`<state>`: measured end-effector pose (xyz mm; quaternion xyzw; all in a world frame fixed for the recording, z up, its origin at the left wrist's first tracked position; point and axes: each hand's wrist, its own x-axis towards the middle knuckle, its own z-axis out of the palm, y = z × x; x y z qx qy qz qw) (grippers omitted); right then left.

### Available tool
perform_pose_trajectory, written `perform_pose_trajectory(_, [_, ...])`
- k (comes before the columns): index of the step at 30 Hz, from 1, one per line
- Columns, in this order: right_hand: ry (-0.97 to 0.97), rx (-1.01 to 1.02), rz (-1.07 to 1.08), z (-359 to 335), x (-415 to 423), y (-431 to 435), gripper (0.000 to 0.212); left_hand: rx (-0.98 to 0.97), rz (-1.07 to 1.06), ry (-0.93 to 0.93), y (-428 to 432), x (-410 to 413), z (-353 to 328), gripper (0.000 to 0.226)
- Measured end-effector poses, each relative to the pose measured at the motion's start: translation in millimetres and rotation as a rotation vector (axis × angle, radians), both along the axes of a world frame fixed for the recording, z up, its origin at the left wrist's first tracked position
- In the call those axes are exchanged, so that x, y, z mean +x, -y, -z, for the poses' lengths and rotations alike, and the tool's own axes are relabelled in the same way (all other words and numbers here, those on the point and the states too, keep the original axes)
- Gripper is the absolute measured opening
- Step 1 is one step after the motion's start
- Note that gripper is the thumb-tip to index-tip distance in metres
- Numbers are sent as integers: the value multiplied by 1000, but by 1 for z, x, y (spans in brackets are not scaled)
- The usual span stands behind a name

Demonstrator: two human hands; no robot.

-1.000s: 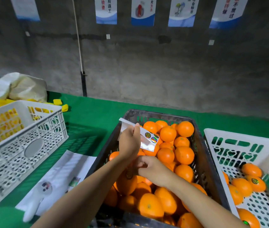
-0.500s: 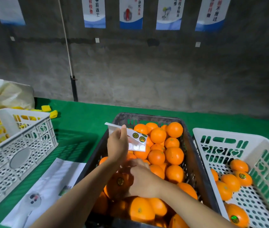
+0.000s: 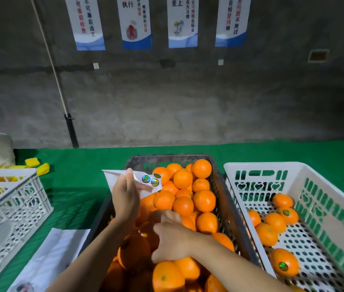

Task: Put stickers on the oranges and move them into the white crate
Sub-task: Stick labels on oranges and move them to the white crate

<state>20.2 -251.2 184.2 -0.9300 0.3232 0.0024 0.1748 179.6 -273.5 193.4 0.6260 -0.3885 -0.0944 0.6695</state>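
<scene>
On the green worktop [image 3: 78,165], far left: a white lattice crate [image 3: 8,209] stands with yellow pieces showing through its wall.
Left front: white paper [image 3: 49,256] lies flat beside the dark crate [image 3: 221,199].
Left hand [image 3: 125,199]: raised over the dark crate's left rim, thumb and fingers pinching a white sticker sheet [image 3: 133,181] that carries round, shiny holographic stickers.
Oranges [image 3: 183,186]: bright, glossy, heaped high in the dark crate, mostly without stickers.
Right hand [image 3: 172,239]: fingers curled down over an orange [image 3: 135,249] in the near pile; that orange lies in shadow.
White crate [image 3: 322,209], right: holds several oranges, some showing a round green sticker.
</scene>
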Motion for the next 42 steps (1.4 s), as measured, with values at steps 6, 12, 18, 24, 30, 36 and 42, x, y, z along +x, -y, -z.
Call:
perform_pose_trajectory(6, [-34, 25, -26, 8, 8, 1, 45, 23, -22, -26, -5, -1, -1, 59])
perform_pose_trajectory(12, [85, 100, -45, -5, 8, -5, 40, 23, -60, -89, -3, 0, -7, 60])
perform_pose_trajectory(18, [431, 290, 44, -18, -7, 7, 82, -34, -154, -306, 0, 13, -7, 55])
perform_pose_trajectory(24, [757, 210, 170, -16, -17, 15, 82, -24, -217, -334, 4, 22, -5, 56])
perform_pose_trajectory(30, [1101, 241, 452, -20, -14, 23, 57, -19, -157, -255, 5, 14, -3, 57])
perform_pose_trajectory(36, [1836, 579, 875, -35, -24, 43, 41, 30, -31, -153, 6, 8, 3, 56])
perform_pose_trajectory(42, [2248, 914, 1104, -38, -55, 59, 70, -5, 141, 86, 1, -9, 3, 56])
